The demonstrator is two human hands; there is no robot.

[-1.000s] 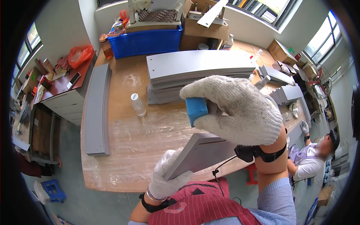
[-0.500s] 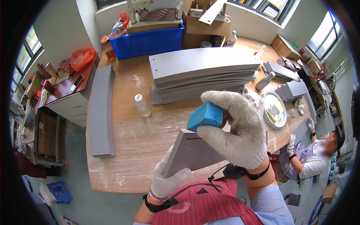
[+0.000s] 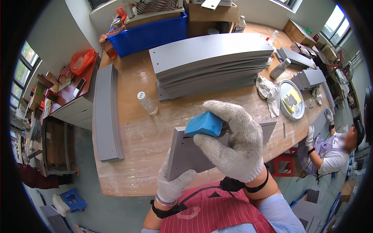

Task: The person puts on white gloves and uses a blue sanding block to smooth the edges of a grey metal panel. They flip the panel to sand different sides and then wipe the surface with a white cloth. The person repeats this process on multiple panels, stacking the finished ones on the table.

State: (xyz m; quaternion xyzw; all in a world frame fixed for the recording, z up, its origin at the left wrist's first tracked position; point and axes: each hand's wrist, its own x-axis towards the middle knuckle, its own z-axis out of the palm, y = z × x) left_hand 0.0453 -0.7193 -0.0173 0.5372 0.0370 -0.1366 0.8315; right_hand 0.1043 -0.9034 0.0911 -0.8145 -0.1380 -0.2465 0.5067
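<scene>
My gloved left hand (image 3: pixel 173 182) grips the lower left end of a long grey panel (image 3: pixel 194 157), which is tilted up above the near side of the table. In my gloved right hand (image 3: pixel 239 143) is a blue sanding block (image 3: pixel 204 124), pinched between thumb and fingers. The block sits at the panel's upper edge near its left end, and seems to touch it. My right hand hides the middle of the panel; its far end (image 3: pixel 268 128) shows beyond the hand. Behind my hands lies a tall stack of grey panels (image 3: pixel 210 58).
Another grey panel stack (image 3: pixel 107 116) lies along the table's left side. A clear bottle (image 3: pixel 147 104) stands between the stacks. To the right are a white rag (image 3: pixel 268 93), a round white tub (image 3: pixel 291 101) and a grey bottle (image 3: pixel 280 69). A co-worker (image 3: pixel 330 153) sits at the right.
The sanding block and my right hand have moved left and slightly down, now at the panel's upper edge. The panel stands more upright in my left hand. The whole view has shifted slightly.
</scene>
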